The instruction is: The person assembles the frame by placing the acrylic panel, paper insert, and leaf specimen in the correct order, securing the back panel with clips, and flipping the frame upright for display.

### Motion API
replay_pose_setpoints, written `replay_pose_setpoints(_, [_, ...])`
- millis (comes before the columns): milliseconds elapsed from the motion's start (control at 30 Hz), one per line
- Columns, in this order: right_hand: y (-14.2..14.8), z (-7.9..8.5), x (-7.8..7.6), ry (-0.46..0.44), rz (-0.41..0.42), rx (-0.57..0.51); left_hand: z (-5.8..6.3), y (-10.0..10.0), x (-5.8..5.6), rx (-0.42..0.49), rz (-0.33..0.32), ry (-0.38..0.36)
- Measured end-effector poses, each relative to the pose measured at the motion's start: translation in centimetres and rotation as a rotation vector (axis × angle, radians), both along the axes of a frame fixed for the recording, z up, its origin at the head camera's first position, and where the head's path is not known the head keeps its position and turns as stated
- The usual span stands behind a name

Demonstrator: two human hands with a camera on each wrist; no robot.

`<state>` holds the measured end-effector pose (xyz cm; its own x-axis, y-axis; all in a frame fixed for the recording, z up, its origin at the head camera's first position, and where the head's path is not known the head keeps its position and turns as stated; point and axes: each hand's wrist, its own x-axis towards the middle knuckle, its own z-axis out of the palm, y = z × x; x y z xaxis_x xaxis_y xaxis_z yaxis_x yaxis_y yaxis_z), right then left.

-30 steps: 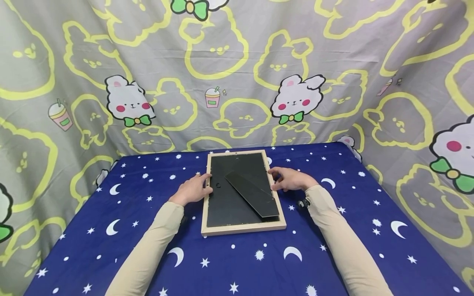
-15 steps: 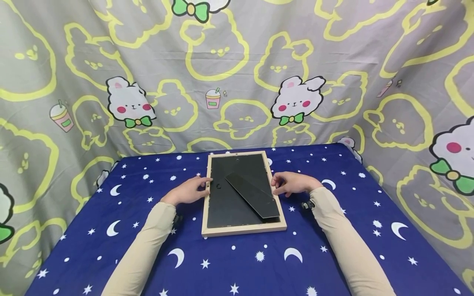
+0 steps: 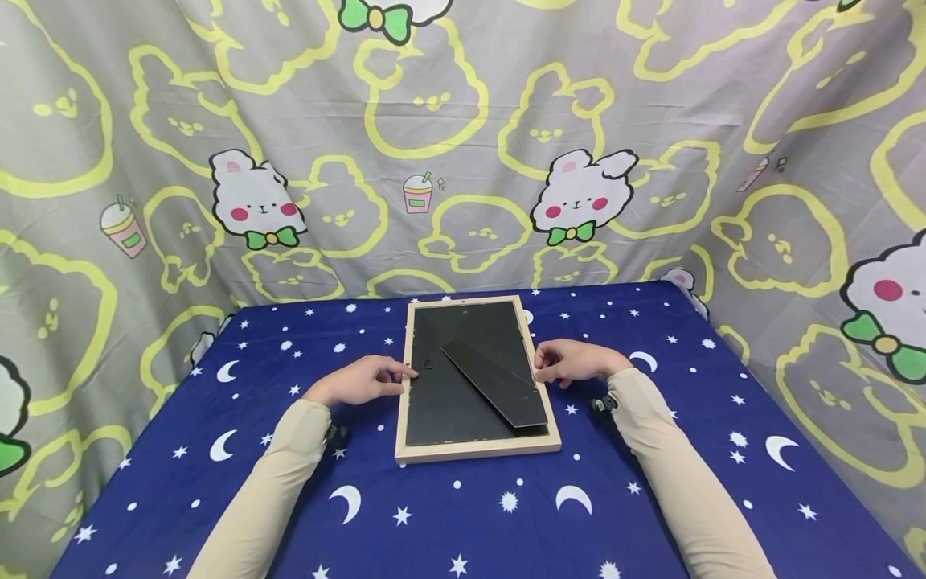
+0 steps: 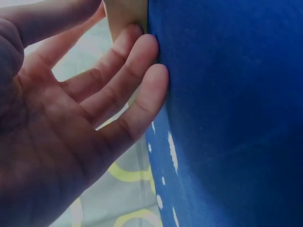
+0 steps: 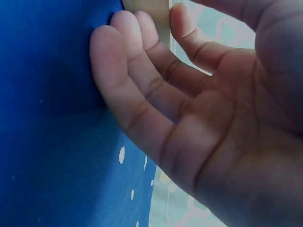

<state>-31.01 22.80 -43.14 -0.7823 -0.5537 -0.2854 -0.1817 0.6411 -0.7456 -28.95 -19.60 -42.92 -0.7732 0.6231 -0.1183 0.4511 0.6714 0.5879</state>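
A picture frame [image 3: 477,449] with a light wood rim lies face down, showing its black back. On that back, a black easel stand [image 3: 495,386] runs diagonally toward the lower right corner. My left hand [image 3: 362,379] is at the left rim, its fingertips touching the wood. At the right rim my right hand [image 3: 575,359] has loosely bent fingers against the side. Both wrist views show relaxed fingers with their tips on the tablecloth beside the wooden edge [image 4: 127,14]. Neither hand is wrapped around the frame.
A dark blue tablecloth [image 3: 289,498] with white moons and stars covers the table. Behind and on both sides hangs a grey curtain [image 3: 463,96] with yellow rabbit outlines. A small black device [image 3: 603,404] sits at the right wrist.
Both hands have slid slightly toward me along the frame's sides, the left hand also shifting a little outward. The frame stays practically in place.
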Motion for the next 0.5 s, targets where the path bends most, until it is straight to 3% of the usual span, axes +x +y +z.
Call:
replay_pose_setpoints(200, [0.14, -0.02, -0.11, -0.012, 0.042, -0.062, -0.19, -0.22, -0.07, -0.006, -0.005, -0.024])
replay_pose_setpoints(500, [0.30, -0.35, -0.33, -0.032, 0.038, -0.081, -0.32, -0.44, -0.13, -0.015, 0.024, -0.028])
